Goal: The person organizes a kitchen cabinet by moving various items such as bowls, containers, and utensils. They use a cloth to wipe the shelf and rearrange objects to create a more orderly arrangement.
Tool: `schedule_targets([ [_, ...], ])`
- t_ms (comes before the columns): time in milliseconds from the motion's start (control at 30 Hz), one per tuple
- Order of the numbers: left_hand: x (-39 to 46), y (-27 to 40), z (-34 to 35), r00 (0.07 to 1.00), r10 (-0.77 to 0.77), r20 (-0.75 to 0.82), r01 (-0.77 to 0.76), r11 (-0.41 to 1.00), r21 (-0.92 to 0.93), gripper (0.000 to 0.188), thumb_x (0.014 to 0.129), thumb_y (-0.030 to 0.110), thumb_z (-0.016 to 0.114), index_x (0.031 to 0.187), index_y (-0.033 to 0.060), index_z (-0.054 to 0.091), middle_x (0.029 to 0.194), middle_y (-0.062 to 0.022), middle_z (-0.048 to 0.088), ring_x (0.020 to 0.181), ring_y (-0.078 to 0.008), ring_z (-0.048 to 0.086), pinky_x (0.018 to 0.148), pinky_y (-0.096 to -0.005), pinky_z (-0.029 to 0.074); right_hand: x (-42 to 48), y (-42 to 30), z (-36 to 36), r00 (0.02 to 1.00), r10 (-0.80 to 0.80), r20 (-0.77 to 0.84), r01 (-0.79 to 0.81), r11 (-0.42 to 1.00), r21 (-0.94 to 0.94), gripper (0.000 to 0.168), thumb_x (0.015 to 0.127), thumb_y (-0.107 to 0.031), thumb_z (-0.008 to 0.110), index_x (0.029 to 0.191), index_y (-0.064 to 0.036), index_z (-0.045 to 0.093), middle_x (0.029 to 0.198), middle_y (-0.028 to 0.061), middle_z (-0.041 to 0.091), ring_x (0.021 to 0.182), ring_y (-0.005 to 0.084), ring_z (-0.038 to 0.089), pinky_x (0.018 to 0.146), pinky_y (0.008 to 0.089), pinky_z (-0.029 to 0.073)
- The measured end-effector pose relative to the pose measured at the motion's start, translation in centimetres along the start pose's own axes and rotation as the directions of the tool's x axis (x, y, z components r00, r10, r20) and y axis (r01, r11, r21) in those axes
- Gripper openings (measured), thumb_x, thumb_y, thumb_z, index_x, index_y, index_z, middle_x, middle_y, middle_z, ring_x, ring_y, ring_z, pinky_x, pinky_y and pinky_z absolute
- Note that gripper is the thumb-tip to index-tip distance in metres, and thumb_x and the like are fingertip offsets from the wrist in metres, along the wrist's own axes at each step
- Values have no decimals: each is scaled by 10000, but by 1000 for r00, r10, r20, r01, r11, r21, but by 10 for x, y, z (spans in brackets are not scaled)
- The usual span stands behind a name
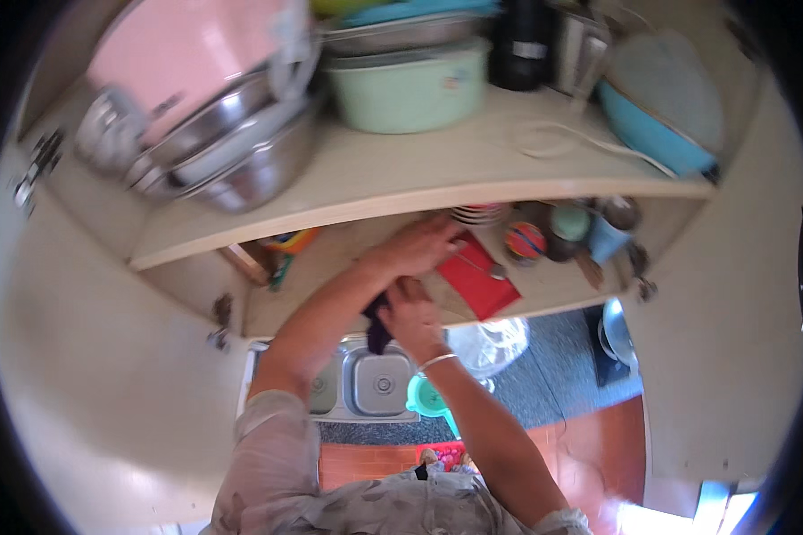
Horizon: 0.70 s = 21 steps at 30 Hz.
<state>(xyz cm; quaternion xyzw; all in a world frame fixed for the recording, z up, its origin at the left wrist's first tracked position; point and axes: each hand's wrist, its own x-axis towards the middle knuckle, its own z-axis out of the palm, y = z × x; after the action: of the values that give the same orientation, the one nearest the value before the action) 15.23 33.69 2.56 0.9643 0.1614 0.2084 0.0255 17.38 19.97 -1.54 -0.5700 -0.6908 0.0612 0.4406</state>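
My left hand reaches into the lower cabinet shelf. Its fingertips meet the handle end of a small metal spoon; whether they grip it is unclear. The spoon lies across a red packet, flat on the shelf board. Just below, at the shelf's front edge, my right hand is closed on a dark cloth, part of which hangs over the edge. Blur hides the finger detail of both hands.
Right of the packet stand stacked bowls, a colourful-lidded jar and a blue cup. Overhead, the upper shelf board holds basins and a green container. Below are a steel sink and a turquoise strainer. Cabinet doors flank me.
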Motion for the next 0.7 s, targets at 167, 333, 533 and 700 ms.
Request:
schedule_targets([
  [167, -18, 24, -36, 987, -161, -22, 158, 981, -115, 242, 859, 190, 619, 1051, 43, 626, 1146, -142, 573, 1117, -300, 546, 930, -415, 467, 0, 14, -1, 999, 45, -12, -46, 997, -56, 402, 674, -47, 701, 1064, -41, 608, 1000, 166, 598, 942, 364, 589, 822, 445, 512],
  [333, -113, 10, -61, 434, -798, -419, 419, 590, -690, 157, 908, 154, 602, 935, 0, 614, 768, -72, 638, 669, -191, 653, 631, -301, 539, 2, 2, -4, 998, -15, -58, 13, 999, -30, 432, 699, -43, 684, 1118, -74, 583, 1015, 138, 606, 952, 345, 597, 832, 433, 513],
  [533, -169, -19, -72, 117, -954, -275, 208, 295, -933, 130, 885, 82, 608, 989, 4, 620, 884, -76, 651, 731, -152, 647, 650, -278, 544, 5, 7, -2, 997, -35, -66, 32, 998, -55, 457, 691, -65, 714, 1129, -104, 586, 1032, 117, 595, 963, 327, 594, 823, 414, 514],
  [700, -117, -31, -47, 420, -827, -374, 492, 554, -672, 295, 852, 191, 656, 1059, -13, 608, 977, -161, 662, 833, -248, 667, 716, -346, 545, 3, 5, -3, 998, -26, -62, 21, 997, -77, 453, 694, -64, 713, 1128, -103, 587, 1018, 121, 593, 960, 332, 597, 815, 418, 514],
])
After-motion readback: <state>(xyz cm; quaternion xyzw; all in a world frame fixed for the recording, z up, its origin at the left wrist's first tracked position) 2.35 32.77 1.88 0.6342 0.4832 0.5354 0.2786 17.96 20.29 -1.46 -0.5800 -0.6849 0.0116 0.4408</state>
